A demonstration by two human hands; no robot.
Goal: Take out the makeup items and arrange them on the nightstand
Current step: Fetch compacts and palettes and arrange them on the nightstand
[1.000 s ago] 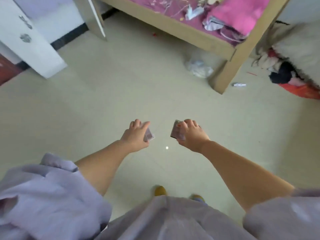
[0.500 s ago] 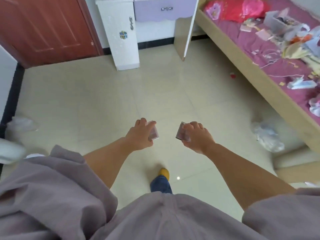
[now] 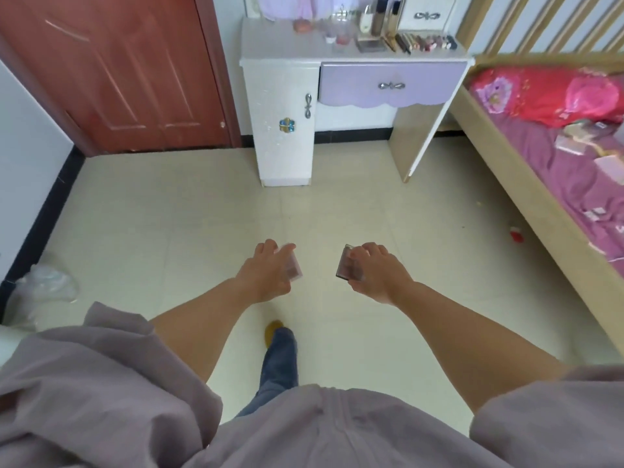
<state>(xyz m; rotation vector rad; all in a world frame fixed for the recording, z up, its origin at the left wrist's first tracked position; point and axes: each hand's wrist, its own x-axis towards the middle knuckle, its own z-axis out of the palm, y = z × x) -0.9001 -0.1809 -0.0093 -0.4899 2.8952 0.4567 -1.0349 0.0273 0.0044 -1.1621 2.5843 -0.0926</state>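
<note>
My left hand [image 3: 266,273] grips a small pinkish makeup palette [image 3: 293,269], held out over the tiled floor. My right hand [image 3: 378,271] holds a second small palette [image 3: 347,267] with a dark mauve face, a short gap to the right of the first. Straight ahead stands the white nightstand [image 3: 287,52] with a lilac drawer [image 3: 388,84]. Several makeup items [image 3: 405,42] stand and lie on the right part of its top: bottles, a compact, a row of sticks. More small packets [image 3: 604,157] lie on the purple bedspread at the right.
A red-brown door [image 3: 118,72] is shut at the left. The wooden bed frame [image 3: 526,197] runs along the right side. A clear plastic bag [image 3: 44,288] lies by the left wall, and a small red scrap [image 3: 516,235] lies near the bed. My foot [image 3: 274,331] is forward.
The view has swung from the bed's foot to the nightstand, which now stands closer and fully in sight. Both hands keep the same hold on their palettes.
</note>
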